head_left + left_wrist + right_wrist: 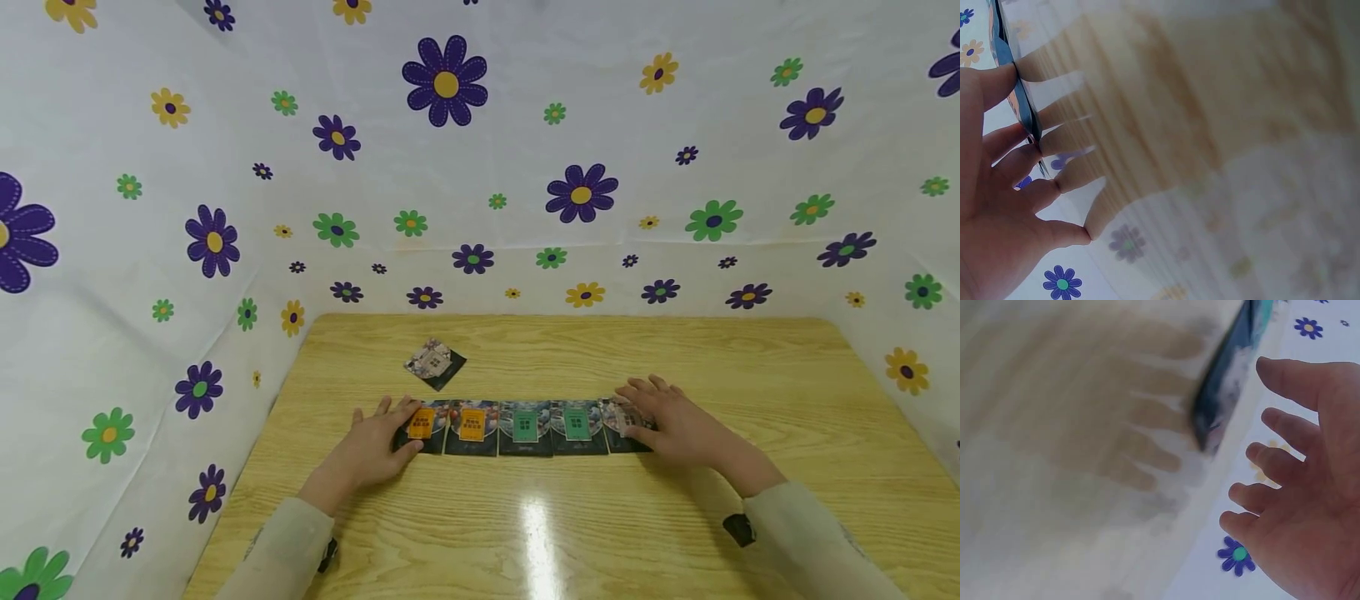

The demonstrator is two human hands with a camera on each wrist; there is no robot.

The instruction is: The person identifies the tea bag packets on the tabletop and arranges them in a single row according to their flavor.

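Flat, dark square packets lie edge to edge in a row. At the left end is an orange-label packet (421, 423), with another orange-label packet (472, 423) beside it. Two green-label packets follow, one the middle packet (526, 427). A pale-label packet (617, 421) closes the right end, partly covered. My left hand (367, 450) rests at the row's left end, fingers spread, thumb and fingertips along the packet edge (1025, 106). Fingers apart, my right hand (678, 425) overlaps the right end in the head view; in the right wrist view its fingers (1285, 459) stand off the packet.
Behind the row, towards the left, a loose pale-label packet (435, 363) lies turned cornerwise. The glossy wooden table (600, 525) is walled by a white flower-print cloth (510, 150) at the back and both sides. Dark bands show at both wrists.
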